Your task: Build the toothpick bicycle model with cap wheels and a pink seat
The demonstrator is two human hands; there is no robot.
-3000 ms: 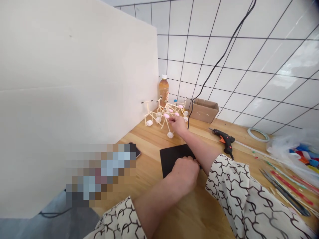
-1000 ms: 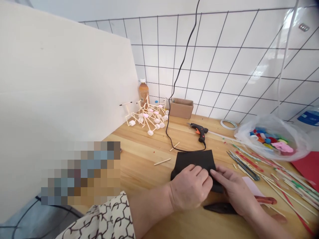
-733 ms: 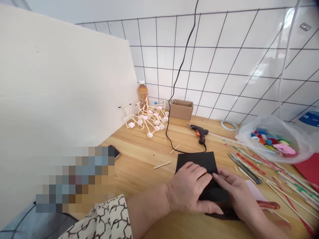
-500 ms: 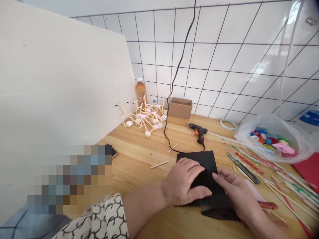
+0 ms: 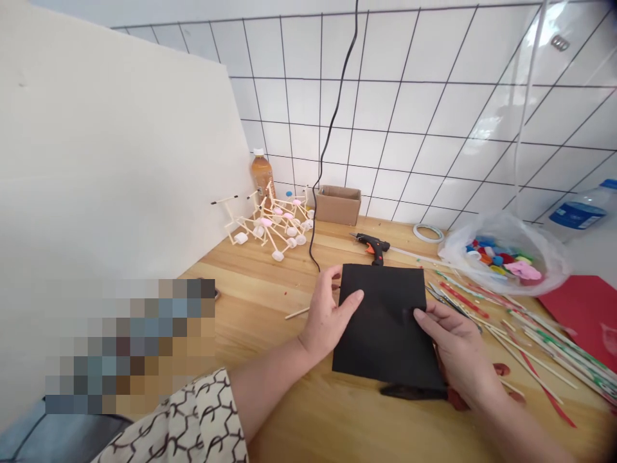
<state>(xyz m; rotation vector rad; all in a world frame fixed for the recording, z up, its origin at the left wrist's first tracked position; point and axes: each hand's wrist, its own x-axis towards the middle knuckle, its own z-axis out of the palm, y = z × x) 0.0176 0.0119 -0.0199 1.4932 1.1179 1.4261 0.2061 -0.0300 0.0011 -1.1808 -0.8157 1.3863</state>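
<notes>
The left hand and right hand flank the black sheet (fingers spread, resting on its edges).

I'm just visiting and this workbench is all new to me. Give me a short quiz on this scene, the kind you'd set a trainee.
1. True or false: the left hand and the right hand both touch the black sheet.
2. Which lies just beyond the far edge of that sheet? A) a red sheet, B) a hot glue gun, C) a cardboard box
3. Fill in the blank: a black cord runs up in front of the white ____ wall.

Key: 1 true; 2 B; 3 tiled
</notes>
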